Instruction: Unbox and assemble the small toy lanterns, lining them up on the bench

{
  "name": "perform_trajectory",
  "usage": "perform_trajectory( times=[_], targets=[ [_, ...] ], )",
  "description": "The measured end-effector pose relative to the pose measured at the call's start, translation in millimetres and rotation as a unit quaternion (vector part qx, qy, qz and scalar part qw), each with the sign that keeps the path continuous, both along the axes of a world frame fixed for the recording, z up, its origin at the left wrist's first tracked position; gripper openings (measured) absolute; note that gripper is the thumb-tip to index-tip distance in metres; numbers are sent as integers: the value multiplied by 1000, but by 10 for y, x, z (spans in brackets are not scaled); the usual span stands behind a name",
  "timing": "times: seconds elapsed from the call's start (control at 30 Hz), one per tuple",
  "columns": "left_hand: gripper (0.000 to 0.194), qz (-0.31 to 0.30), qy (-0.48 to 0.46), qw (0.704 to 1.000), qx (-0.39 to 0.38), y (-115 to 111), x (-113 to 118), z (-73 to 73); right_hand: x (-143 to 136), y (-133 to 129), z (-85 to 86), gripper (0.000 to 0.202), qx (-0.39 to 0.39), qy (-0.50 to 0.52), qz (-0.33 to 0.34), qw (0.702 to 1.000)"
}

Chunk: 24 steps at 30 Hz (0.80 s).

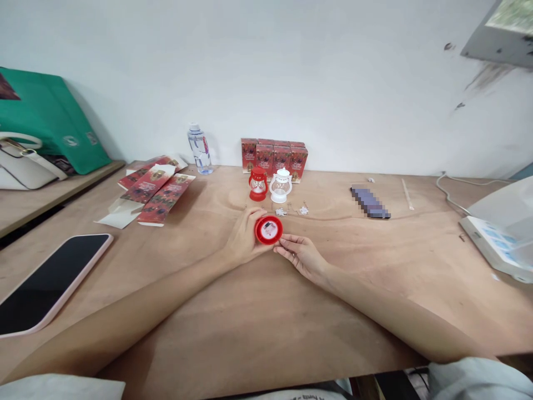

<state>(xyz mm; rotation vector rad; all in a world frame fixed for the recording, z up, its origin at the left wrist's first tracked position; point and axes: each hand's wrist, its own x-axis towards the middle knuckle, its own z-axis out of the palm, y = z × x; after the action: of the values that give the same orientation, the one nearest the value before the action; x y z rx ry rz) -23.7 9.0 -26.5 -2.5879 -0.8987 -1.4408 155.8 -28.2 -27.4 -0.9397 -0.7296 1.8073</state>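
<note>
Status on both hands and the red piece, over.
Left hand holding round red piece. Right hand at its rim. Red lantern, white lantern standing just beyond.

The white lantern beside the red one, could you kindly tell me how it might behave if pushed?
The white lantern probably keeps its shape, as it looks rigidly moulded. Its clear, rounded middle may be slippery. Its flared base should help it slide rather than tip under a low push.

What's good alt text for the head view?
Left hand holds a round red piece, pale disc inside, with the right hand at its rim. Behind it, a red lantern and a white lantern stand before red boxes on a wooden table.
</note>
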Motion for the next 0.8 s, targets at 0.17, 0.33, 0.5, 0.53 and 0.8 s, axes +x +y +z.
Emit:
perform_trajectory(
  times=[0.17, 0.33, 0.5, 0.53, 0.8],
  targets=[
    [59, 13, 2, 1000, 7, 3, -5, -7, 7, 30, 7, 1, 6, -21, -42, 999],
    [55, 15, 16, 1000, 7, -16, -8, 6, 71, 32, 142, 14, -33, -53, -36, 997],
    [54, 20, 24, 999, -15, -16, -15, 7, 241, 160, 297, 18, -67, -216, 216, 950],
    [54, 20, 28, 999, -22, -15, -19, 5, 284, 224, 326, 22, -50, -268, 241, 932],
    [51, 25, 53, 998, -10, -20, -16, 1, 631, 1107, 812, 20, 125, -538, 221, 804]
  ],
)
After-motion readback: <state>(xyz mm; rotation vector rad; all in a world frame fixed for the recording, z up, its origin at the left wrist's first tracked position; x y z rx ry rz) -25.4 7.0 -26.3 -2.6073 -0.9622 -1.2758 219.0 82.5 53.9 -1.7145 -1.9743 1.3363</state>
